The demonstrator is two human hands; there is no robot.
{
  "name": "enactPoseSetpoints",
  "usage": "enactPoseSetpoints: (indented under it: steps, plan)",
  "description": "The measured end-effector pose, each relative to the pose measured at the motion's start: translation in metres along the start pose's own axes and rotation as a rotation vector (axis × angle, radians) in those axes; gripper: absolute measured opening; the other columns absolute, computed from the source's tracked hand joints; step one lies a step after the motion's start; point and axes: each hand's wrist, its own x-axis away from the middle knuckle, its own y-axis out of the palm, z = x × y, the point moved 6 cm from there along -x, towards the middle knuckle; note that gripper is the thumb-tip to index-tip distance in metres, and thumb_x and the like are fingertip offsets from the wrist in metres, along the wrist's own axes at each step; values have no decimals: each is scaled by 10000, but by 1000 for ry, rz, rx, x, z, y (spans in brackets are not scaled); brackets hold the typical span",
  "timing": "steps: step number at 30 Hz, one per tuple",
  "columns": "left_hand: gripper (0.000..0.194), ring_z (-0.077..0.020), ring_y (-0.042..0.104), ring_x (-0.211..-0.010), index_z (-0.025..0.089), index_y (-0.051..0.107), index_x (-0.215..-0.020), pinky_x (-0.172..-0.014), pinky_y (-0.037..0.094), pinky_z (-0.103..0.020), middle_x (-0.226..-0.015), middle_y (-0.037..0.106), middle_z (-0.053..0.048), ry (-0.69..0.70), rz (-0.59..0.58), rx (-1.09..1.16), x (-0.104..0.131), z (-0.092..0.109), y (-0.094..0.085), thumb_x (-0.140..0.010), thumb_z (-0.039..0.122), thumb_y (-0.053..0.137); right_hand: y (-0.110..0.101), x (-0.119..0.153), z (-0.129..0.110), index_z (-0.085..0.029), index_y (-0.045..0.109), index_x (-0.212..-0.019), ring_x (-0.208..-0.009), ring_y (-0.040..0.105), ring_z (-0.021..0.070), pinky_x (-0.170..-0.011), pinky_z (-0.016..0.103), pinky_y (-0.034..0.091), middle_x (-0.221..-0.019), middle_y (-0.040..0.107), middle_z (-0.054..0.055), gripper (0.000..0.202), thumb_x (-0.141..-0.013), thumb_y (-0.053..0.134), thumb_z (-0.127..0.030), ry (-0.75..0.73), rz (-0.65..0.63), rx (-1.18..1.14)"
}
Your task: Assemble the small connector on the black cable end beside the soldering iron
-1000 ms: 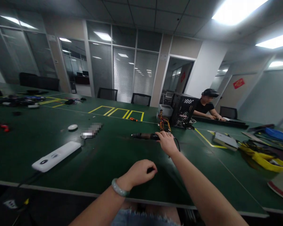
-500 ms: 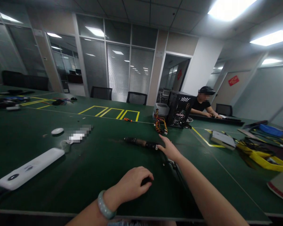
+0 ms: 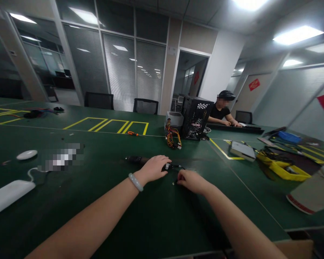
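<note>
A slim black tool with a cord, which looks like an electric screwdriver point(image 3: 133, 159), lies on the green tabletop point(image 3: 151, 212) with its tip pointing left. My left hand point(image 3: 155, 168), with a pale bangle at the wrist, is closed over its rear part and hides much of it. From that end a black cable point(image 3: 176, 166) runs to the right. Close beside it, my right hand point(image 3: 193, 181) is closed in a pinch on the cable, whose further run is hidden behind the hand and forearm. A small light connector-like piece point(image 3: 173, 183) shows by the right fingertips.
Further back stand a black computer case point(image 3: 196, 117) and a power supply point(image 3: 174, 118) with bundled wires. An orange screwdriver point(image 3: 133, 133) lies left of them. To the right are a metal drive point(image 3: 242, 150) and a yellow tray point(image 3: 288, 171). A co-worker point(image 3: 223, 111) sits beyond.
My left hand has moved forward from the table onto the tool's rear end. My right hand has gone from the tool's end to the cable, its fingers closing. The view has turned right.
</note>
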Motion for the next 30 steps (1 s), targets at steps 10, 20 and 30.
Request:
enactPoseSetpoints:
  steps: [10,20,30]
  plan:
    - [332,-246,542,-1055,265,565,-1180,-921,405,-371,-1143,606,-48,-5,1,-17,0,-10,13,-848,272,577,-4,-41,-3,-186,540,-954,-841,595,177,-721,287,424,-932,648,65,185,-954,417,-324,88,267,-228]
    - [265,-260,541,-969,226,567,-1078,-847,418,-387,-1049,578,-74,-105,-41,-113,34,-12,2,-819,250,520,23,-46,-24,-196,505,-991,-646,628,120,-605,232,457,-749,691,-15,95,-897,502,-215,9,97,-566]
    - [158,-213,554,-880,206,569,-990,-773,431,-345,-946,557,-50,-93,1,-217,24,-9,8,-849,278,559,13,-47,-13,-205,601,-936,-695,659,118,-651,223,454,-759,711,-18,82,-875,548,-197,79,234,-475]
